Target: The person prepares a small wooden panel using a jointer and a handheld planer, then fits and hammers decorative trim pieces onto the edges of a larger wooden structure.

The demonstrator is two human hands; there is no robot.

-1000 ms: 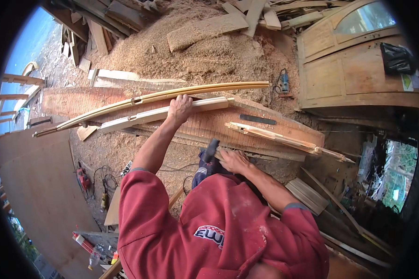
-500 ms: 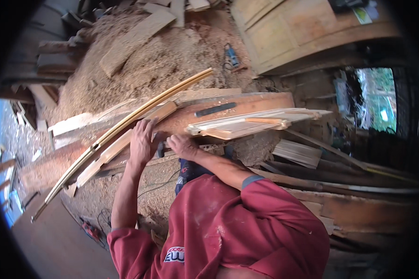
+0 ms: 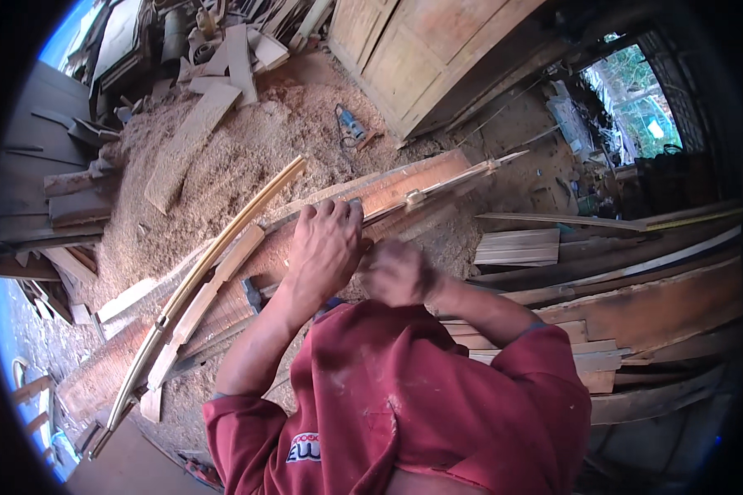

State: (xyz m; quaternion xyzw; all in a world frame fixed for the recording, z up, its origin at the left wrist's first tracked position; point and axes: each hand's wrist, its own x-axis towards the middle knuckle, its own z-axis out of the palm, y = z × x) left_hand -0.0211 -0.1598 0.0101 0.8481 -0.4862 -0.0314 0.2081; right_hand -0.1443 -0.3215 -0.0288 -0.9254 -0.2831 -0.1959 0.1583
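My left hand is closed over the near end of a pale wooden slatted panel, which now stands nearly edge-on and points away to the right. Close beside it, low in front of my chest, my right hand is smeared by motion; whether it touches the panel's end is unclear. Beneath both lies a long reddish-brown plank used as a work surface. On its left part rest a long curved bundle of thin strips and a notched wooden piece. A dark metal tool head shows by my left forearm.
Sawdust and shavings pile beyond the plank, with a loose board on them. A blue power tool lies near a wooden cabinet. Stacked boards and short slats are at the right.
The panel has turned from showing its flat face to nearly edge-on. My left hand has moved right from the notched piece to the panel's end; my right hand has moved right too. The view has rotated.
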